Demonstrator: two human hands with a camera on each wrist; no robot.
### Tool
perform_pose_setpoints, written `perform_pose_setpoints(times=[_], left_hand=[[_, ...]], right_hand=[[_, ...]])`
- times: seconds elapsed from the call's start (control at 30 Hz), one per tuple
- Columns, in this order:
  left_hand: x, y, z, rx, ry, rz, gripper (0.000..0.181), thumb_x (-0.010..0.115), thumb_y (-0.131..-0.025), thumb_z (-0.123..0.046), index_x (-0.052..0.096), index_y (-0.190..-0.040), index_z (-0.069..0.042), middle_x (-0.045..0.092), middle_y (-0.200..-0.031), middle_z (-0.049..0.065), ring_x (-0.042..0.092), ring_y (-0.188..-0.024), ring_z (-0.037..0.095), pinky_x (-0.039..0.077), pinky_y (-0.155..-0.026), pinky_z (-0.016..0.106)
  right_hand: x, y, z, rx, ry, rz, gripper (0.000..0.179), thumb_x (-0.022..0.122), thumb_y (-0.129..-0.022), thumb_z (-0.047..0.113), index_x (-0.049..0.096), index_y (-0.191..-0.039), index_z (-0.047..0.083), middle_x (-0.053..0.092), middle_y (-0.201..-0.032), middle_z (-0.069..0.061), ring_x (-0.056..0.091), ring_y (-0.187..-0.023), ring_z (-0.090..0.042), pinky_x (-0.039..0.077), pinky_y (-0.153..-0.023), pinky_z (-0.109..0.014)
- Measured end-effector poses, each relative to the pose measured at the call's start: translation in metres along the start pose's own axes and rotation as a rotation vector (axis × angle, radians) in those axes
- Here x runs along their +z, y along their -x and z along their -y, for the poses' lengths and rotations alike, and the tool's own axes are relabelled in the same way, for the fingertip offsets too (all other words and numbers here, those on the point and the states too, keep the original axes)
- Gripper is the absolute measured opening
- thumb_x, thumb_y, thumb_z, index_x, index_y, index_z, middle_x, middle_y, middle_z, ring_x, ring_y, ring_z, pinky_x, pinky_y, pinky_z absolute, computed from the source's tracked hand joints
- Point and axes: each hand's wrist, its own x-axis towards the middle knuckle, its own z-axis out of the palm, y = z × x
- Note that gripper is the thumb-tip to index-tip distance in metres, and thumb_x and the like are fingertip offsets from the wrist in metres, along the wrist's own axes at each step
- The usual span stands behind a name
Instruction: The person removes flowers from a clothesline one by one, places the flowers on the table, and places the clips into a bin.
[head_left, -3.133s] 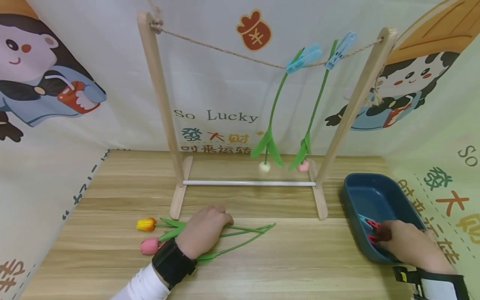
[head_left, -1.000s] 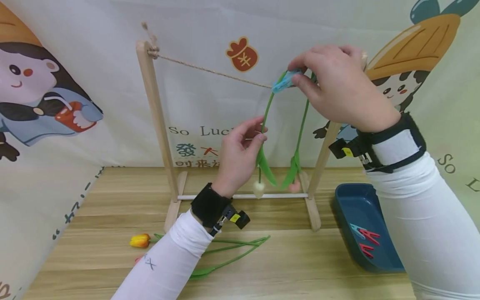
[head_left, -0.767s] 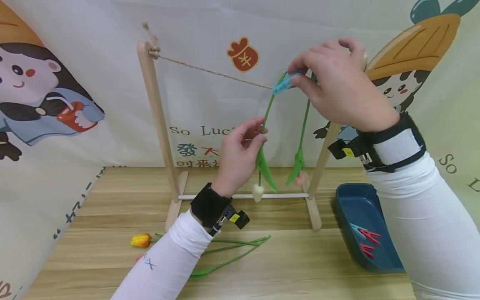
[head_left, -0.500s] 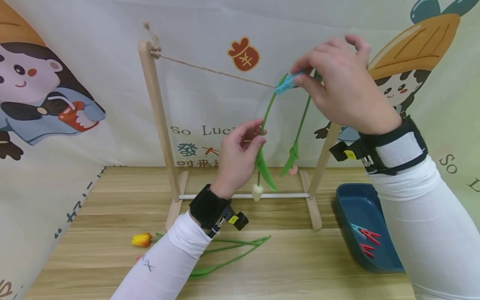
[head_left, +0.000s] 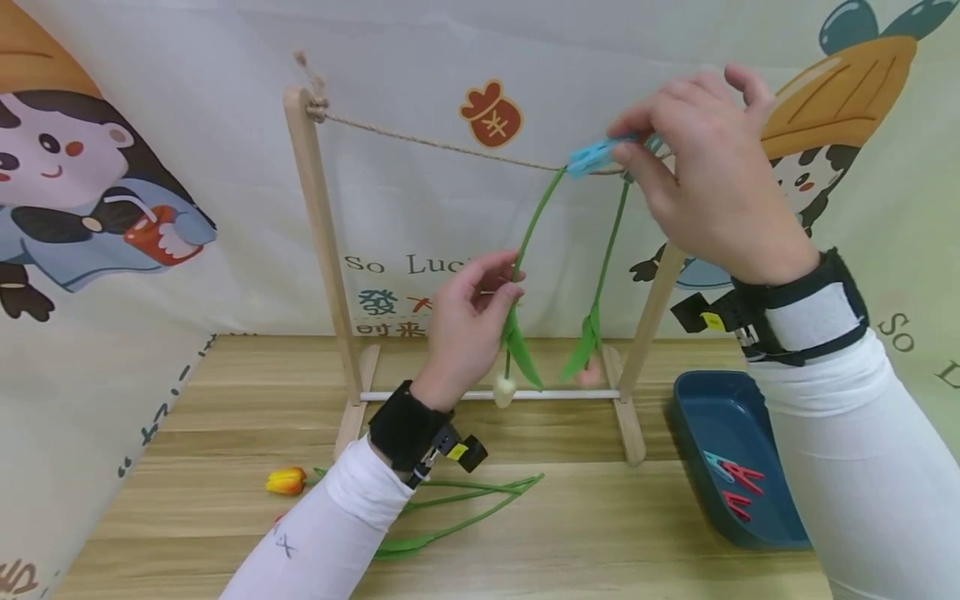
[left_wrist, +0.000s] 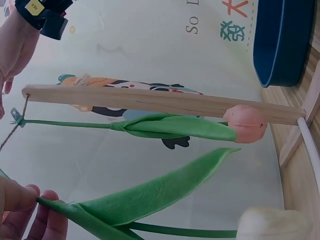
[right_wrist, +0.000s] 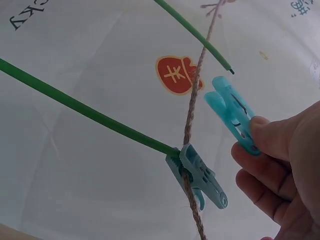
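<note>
My left hand [head_left: 467, 329] pinches the green stem of an artificial white tulip [head_left: 504, 391], which hangs head down. Between right thumb and fingertips, my right hand [head_left: 712, 171] squeezes a light blue clothespin [right_wrist: 232, 112]. In the right wrist view its jaws stand clear of the twine [right_wrist: 192, 110] and of the stem's bare tip [right_wrist: 231, 71]. A second blue clothespin [right_wrist: 200, 175] clips the pink tulip's stem to the twine. That pink tulip [left_wrist: 245, 124] also hangs head down, right of the white one.
The wooden frame [head_left: 318, 217] carries the twine between two posts. More tulips, among them a yellow-orange one [head_left: 287, 481], lie on the table, partly behind the left forearm. At the right, a dark blue tray [head_left: 693, 442] holds red clothespins [head_left: 738, 475] and a blue one.
Both hands came up from the lying tulips and the tray. The right hand has since drawn the clothespin rightward off twine and stem; the left has shifted the white tulip slightly left and down.
</note>
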Motion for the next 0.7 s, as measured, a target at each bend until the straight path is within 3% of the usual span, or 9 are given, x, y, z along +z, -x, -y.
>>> perform_pose_setpoints(times=[0.13,0.23,0.47,0.6,0.7], left_hand=[[-0.004,0.008,-0.004,0.026,-0.028,0.011,0.035,0.065,-0.100,0.008,0.066,-0.135,0.003,0.070,-0.113,0.016,0.071,-0.102,0.031,0.062,-0.088,0.033],[-0.009,0.016,-0.007,0.058,-0.081,0.025,0.034,0.066,-0.101,0.007,0.067,-0.134,0.002,0.070,-0.112,0.014,0.071,-0.100,0.025,0.061,-0.085,0.032],[-0.023,0.037,-0.014,0.165,-0.195,0.050,0.031,0.068,-0.098,0.009,0.073,-0.128,0.000,0.073,-0.112,0.009,0.070,-0.099,0.019,0.060,-0.086,0.033],[-0.034,0.052,-0.020,0.190,-0.297,0.086,0.032,0.068,-0.098,0.009,0.074,-0.127,-0.002,0.074,-0.113,0.007,0.068,-0.098,0.016,0.058,-0.083,0.031],[-0.042,0.063,-0.022,0.203,-0.384,0.124,0.034,0.068,-0.098,0.010,0.074,-0.129,-0.005,0.073,-0.114,0.005,0.066,-0.097,0.015,0.055,-0.078,0.030]], right_hand=[[-0.003,0.011,0.001,-0.028,0.003,-0.040,0.019,0.069,-0.105,0.012,0.073,-0.116,-0.003,0.070,-0.110,-0.018,0.051,-0.112,-0.041,0.009,-0.121,-0.052],[-0.007,0.023,0.004,-0.032,0.008,-0.055,0.022,0.069,-0.104,0.012,0.071,-0.119,-0.003,0.069,-0.111,-0.019,0.049,-0.109,-0.042,0.012,-0.119,-0.051],[-0.014,0.060,0.015,0.063,-0.047,-0.013,0.034,0.077,-0.097,0.008,0.069,-0.129,-0.003,0.068,-0.119,-0.022,0.051,-0.112,-0.043,0.020,-0.101,-0.050],[-0.012,0.083,0.017,0.088,-0.061,0.013,0.039,0.082,-0.091,0.006,0.070,-0.127,-0.003,0.070,-0.116,-0.021,0.056,-0.111,-0.042,0.027,-0.090,-0.055],[-0.010,0.102,0.016,0.093,-0.061,0.024,0.040,0.083,-0.087,0.006,0.070,-0.124,-0.002,0.072,-0.112,-0.018,0.058,-0.107,-0.039,0.029,-0.085,-0.053]])
